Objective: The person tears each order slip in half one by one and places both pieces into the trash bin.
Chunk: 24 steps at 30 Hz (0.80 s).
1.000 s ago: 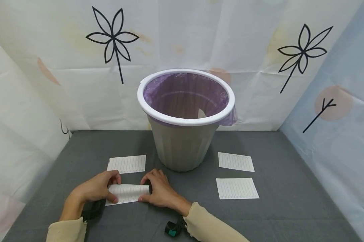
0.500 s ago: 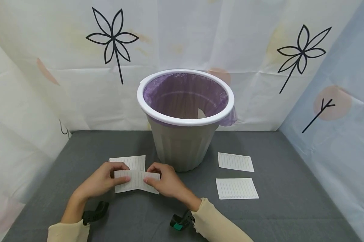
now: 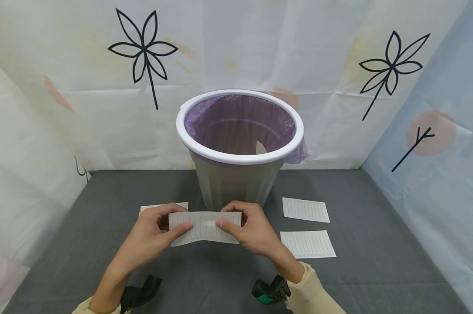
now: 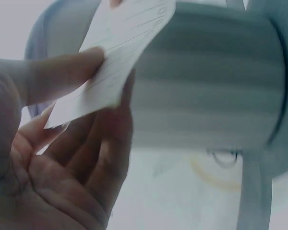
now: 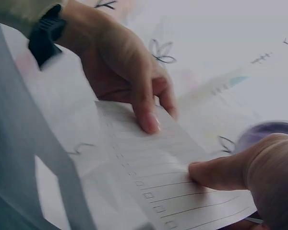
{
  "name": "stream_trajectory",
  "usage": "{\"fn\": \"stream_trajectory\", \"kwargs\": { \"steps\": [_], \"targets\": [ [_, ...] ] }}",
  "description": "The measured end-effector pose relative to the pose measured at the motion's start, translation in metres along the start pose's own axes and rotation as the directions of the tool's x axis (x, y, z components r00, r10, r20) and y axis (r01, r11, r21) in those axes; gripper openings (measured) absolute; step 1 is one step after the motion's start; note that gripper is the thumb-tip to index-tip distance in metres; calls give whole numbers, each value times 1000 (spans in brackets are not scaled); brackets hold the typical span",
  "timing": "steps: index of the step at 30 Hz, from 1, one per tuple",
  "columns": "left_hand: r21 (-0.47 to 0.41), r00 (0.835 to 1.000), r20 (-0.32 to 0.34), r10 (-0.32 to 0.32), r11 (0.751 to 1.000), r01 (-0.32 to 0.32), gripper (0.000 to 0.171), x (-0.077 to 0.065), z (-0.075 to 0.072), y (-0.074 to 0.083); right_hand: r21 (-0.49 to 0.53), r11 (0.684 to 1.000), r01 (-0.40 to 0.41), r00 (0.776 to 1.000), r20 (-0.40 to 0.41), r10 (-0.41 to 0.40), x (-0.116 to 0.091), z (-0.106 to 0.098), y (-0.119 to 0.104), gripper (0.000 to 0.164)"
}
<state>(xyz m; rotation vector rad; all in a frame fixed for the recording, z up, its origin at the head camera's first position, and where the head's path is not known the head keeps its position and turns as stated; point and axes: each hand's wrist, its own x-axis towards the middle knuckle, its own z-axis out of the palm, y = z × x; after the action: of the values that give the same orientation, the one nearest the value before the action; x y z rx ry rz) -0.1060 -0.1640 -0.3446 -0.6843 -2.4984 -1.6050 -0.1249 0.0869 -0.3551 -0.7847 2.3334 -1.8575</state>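
Both hands hold one lined paper sheet (image 3: pixel 205 222) up in front of the bin. My left hand (image 3: pixel 152 233) pinches its left part, thumb on the near face and fingers behind. My right hand (image 3: pixel 254 229) pinches the right part in the same way. Small checkboxes run along one edge of the sheet (image 5: pixel 156 191) in the right wrist view. In the left wrist view the left thumb presses on the paper (image 4: pixel 117 57), which bends slightly. Behind the left hand lies another lined sheet (image 3: pixel 150 207), mostly covered.
A grey bin (image 3: pixel 236 183) with a white rim and purple liner (image 3: pixel 236 113) stands at the back middle; a piece of paper (image 3: pixel 261 148) shows inside. Two more lined sheets (image 3: pixel 306 210) lie right of it on the dark grey table (image 3: pixel 362 279).
The sheet has been lifted off the table by both hands and carried right and up, towards the bin. It now faces the head camera, spread between the thumbs.
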Motion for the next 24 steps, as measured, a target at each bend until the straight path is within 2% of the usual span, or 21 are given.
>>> {"fn": "stream_trajectory", "kwargs": {
  "steps": [5, 10, 14, 19, 24],
  "targets": [
    [-79, 1000, 13, -26, 996, 27, 9, 14, 17, 10, -29, 999, -45, 999, -10, 45, -5, -28, -7, 10],
    [-85, 999, 33, -41, 995, 44, 10, 32, 31, 20, -34, 996, -81, 996, -34, 80, -6, -51, -12, 12],
    [-75, 1000, 25, -19, 997, 21, 10, 44, 41, 28, -6, 997, -82, 995, -48, 82, -9, -66, -13, 12],
    [-103, 999, -45, 25, 994, -30, 11, 51, 53, 31, 12, 997, -72, 996, -56, 73, -11, -77, -12, 11],
    [-149, 987, -145, 61, 985, -83, 13, 52, 67, 28, -5, 998, -66, 996, -55, 65, -12, -82, -12, 10]
  ]
}}
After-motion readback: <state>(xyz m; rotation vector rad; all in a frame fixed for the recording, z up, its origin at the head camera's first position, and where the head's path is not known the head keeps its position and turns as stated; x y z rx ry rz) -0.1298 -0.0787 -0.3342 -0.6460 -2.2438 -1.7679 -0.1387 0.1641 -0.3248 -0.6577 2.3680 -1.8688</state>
